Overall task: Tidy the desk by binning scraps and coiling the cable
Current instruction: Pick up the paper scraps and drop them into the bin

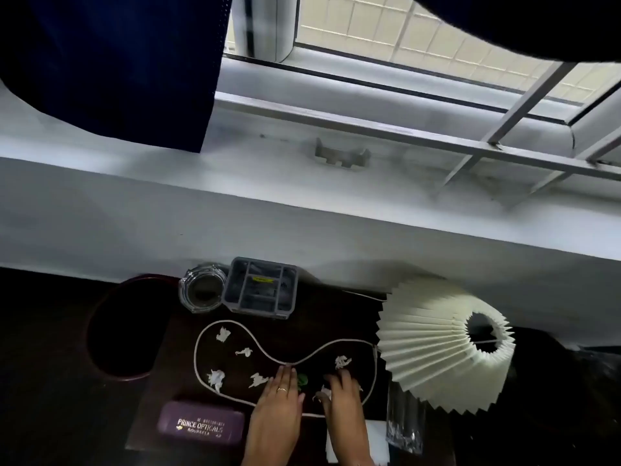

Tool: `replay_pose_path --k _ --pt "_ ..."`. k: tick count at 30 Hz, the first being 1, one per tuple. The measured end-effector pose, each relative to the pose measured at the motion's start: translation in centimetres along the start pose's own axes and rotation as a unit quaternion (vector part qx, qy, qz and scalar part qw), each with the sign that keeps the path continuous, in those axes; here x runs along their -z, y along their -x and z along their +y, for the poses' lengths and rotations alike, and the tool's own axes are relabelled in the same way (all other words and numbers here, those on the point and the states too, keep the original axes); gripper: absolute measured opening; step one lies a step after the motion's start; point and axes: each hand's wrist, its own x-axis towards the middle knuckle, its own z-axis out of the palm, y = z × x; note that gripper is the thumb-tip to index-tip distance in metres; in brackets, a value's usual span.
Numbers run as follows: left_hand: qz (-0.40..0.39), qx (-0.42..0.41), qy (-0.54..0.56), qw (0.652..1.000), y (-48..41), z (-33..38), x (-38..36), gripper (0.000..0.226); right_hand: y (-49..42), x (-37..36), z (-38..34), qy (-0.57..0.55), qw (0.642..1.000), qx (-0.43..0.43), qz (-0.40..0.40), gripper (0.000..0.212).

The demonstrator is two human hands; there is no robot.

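Observation:
A white cable point(215, 326) lies in a loose wavy loop on the dark desk. Several crumpled white paper scraps lie inside the loop, among them one point(222, 334) at the top left and one point(342, 362) at the right. A small green scrap point(302, 380) sits between my hands. My left hand point(280, 400) lies flat on the desk with fingers together, next to the green scrap. My right hand point(341, 395) rests palm down over a white scrap point(325, 393) by its thumb; whether it grips the scrap is unclear. A dark round bin point(100, 317) stands at the left.
A glass ashtray point(201, 292) and a grey organiser tray point(260, 285) stand at the back by the wall. A purple glasses case point(201, 422) lies front left. A pleated white lampshade point(440, 344) fills the right, with a clear glass point(405, 422) below it.

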Motion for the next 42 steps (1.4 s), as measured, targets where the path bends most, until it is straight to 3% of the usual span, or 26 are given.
replay_pose_path --k 1,3,5,9,13,15,17,19,22,24,25,29,34,38,42 --pt "-0.001 0.004 0.022 1.0 -0.1 0.0 0.3 0.059 -0.1 -0.2 0.3 -0.014 0.999 -0.017 -0.041 0.039" --pt "-0.034 0.009 0.079 0.996 -0.2 0.1 1.1 0.025 -0.3 -0.3 0.2 -0.026 0.999 -0.028 -0.038 0.035" --pt "-0.07 0.034 0.113 0.991 -0.1 0.3 1.3 0.037 -0.8 -1.0 0.1 -0.035 0.998 -0.038 -0.038 0.032" --pt "-0.072 0.09 0.137 0.984 0.0 -0.1 2.2 0.029 -1.3 -2.2 0.4 -0.017 0.996 -0.053 -0.074 0.029" --pt "-0.021 0.179 0.175 0.968 0.2 -0.3 1.2 0.036 -3.4 -1.4 1.4 -0.097 0.977 -0.14 -0.126 0.039" --pt "-0.017 0.236 0.217 0.947 0.1 -0.2 1.9 0.033 -3.2 -0.4 0.4 -0.165 0.95 -0.212 -0.158 0.028" --pt "-0.008 0.312 0.266 0.912 0.0 -0.1 2.6 0.028 -2.5 0.5 -1.6 -0.202 0.952 -0.207 -0.096 0.02" --pt "-0.012 0.394 0.334 0.856 -0.1 -0.4 3.4 0.023 -0.9 1.2 -2.7 -0.337 0.914 -0.225 -0.012 0.029" --pt "-0.015 0.492 0.476 0.729 -0.7 -1.0 5.2 0.019 -0.8 2.5 -5.4 -0.522 0.817 -0.24 -0.04 0.029" --pt "0.006 0.523 0.553 0.649 -1.0 -1.5 6.5 0.02 -0.7 3.4 -7.2 -0.567 0.792 -0.213 -0.071 0.028" --pt "0.014 0.527 0.57 0.63 -1.1 -1.7 7.2 0.02 -0.5 3.7 -7.9 -0.563 0.798 -0.2 -0.079 0.025" --pt "0.041 0.534 0.602 0.592 -1.4 -3.2 9.4 0.018 0.0 4.8 -10.8 -0.53 0.834 -0.124 -0.088 0.015" --pt "0.086 0.553 0.65 0.514 -0.4 -7.7 12.1 0.017 0.1 4.8 -16.3 -0.453 0.881 -0.011 -0.134 0.025" --pt "0.118 0.537 0.689 0.472 0.5 -12.1 13.1 0.02 0.3 3.7 -20.8 -0.504 0.843 -0.051 -0.181 0.027" --pt "0.154 0.547 0.7 0.434 0.8 -15.7 13.9 0.017 0.0 2.2 -24.9 -0.537 0.821 -0.103 -0.166 0.027"
